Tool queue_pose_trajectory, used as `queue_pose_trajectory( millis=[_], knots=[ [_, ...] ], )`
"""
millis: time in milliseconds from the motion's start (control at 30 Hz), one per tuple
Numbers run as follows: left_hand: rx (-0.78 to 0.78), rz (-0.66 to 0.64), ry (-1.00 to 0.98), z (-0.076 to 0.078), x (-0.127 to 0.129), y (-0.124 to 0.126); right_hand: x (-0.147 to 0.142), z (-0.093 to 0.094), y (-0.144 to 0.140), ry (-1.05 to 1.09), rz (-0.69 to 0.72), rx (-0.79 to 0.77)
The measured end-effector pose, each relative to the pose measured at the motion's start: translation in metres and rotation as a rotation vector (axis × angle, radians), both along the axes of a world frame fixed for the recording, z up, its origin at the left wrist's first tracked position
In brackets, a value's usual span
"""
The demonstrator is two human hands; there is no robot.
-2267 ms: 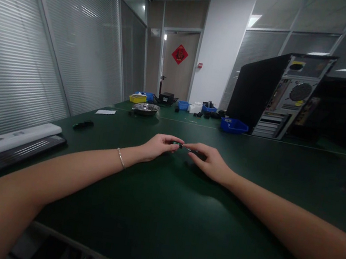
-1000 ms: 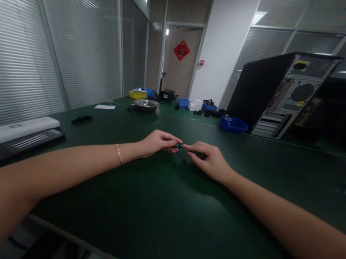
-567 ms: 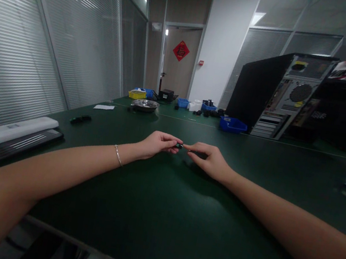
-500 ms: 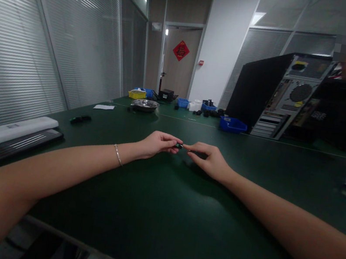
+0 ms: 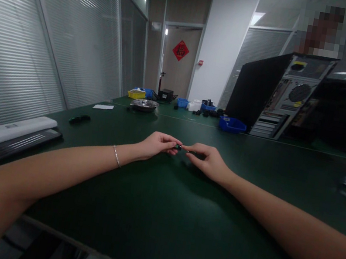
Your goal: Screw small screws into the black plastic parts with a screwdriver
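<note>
Both my arms stretch out over a dark green table [image 5: 158,215]. My left hand [image 5: 156,145], with a thin bracelet on its wrist, pinches a small dark part [image 5: 177,147] between thumb and fingers. My right hand [image 5: 208,161] meets it from the right, its fingertips closed on a thin dark piece [image 5: 194,153] whose tip touches the small part. The two hands rest low on the table, fingertips almost touching. What exactly the pieces are is too small and dark to tell.
A white bar [image 5: 10,130] lies on a black keyboard [image 5: 7,147] at the left edge. Farther back stand a metal bowl [image 5: 144,105], blue bins [image 5: 232,124], a yellow bin [image 5: 136,94] and an open computer tower [image 5: 278,93]. A person stands behind the tower.
My hands have stayed together on the small part, barely shifting. The person behind the computer tower came into view at the right and moved leftward.
</note>
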State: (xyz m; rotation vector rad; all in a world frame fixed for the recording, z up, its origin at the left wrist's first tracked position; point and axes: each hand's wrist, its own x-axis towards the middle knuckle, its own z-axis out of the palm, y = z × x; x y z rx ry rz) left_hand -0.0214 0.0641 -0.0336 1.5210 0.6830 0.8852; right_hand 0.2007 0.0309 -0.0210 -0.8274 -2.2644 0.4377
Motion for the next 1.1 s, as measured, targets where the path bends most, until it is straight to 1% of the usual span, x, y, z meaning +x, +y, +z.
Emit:
queue_pose_trajectory(
  millis=[133,267,467,900,1033,1100],
  knots=[
    [-0.019,-0.024,-0.018,0.0,0.0,0.0,0.0,0.001,-0.001,0.011,0.016,0.024],
    [-0.051,-0.028,-0.025,0.003,-0.001,-0.002,0.0,0.001,-0.001,0.023,0.031,0.015],
    [-0.108,-0.07,-0.046,0.005,-0.004,-0.002,0.0,0.001,-0.002,0.037,0.043,0.003],
    [-0.092,0.011,-0.095,0.008,0.001,-0.006,-0.003,0.005,-0.004,0.019,-0.016,0.059],
    [-0.111,0.088,-0.14,0.009,0.003,-0.006,-0.002,0.006,-0.005,0.013,-0.046,0.067],
    [-0.127,0.103,-0.163,0.01,0.004,-0.008,-0.001,0.006,-0.005,0.014,-0.074,0.078]
  ],
)
